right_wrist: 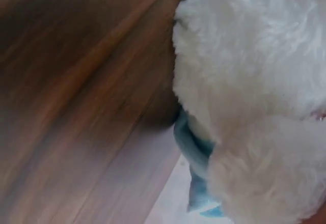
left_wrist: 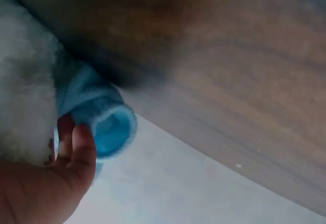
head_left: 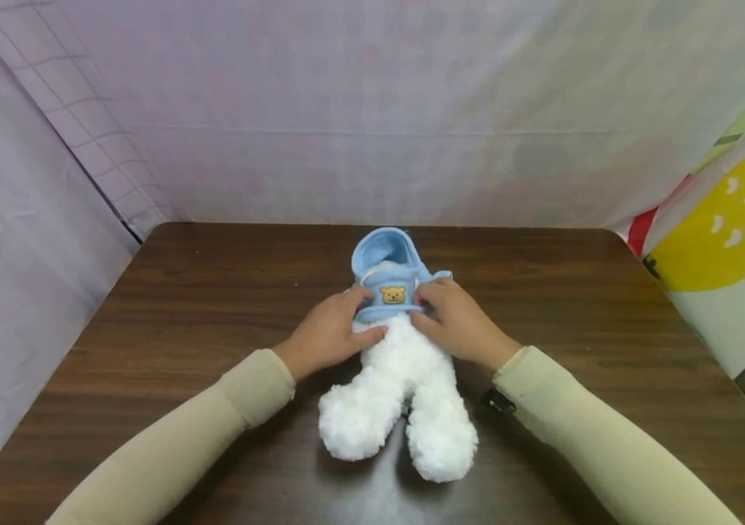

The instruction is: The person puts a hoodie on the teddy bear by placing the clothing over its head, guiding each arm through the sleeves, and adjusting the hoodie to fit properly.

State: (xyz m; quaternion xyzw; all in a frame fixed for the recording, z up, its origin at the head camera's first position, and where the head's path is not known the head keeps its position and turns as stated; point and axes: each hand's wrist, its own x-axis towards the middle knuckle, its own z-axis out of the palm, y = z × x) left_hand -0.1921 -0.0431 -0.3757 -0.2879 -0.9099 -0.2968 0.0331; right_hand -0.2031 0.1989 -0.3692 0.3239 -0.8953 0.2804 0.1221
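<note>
A white fluffy plush toy [head_left: 405, 357] lies on the table, its two legs towards me. Around its upper end is a small blue garment [head_left: 372, 292] with a bear-face patch [head_left: 393, 294]; the wide opening at the far end shows blue lining and a bit of white. No head of the toy is visible. My left hand [head_left: 329, 332] grips the garment's left edge near the hem, thumb over the white fur. On the opposite side my right hand [head_left: 458, 321] pinches the hem. A tube-like blue opening [left_wrist: 112, 132] shows beside my left fingers in the left wrist view.
The brown wood-grain table [head_left: 202, 328] extends to both sides of the toy. Behind it hangs a pale curtain [head_left: 372, 131]. A printed cloth with a yellow shape [head_left: 727, 226] hangs at the right. A dark strap piece [head_left: 498, 400] sits under my right cuff.
</note>
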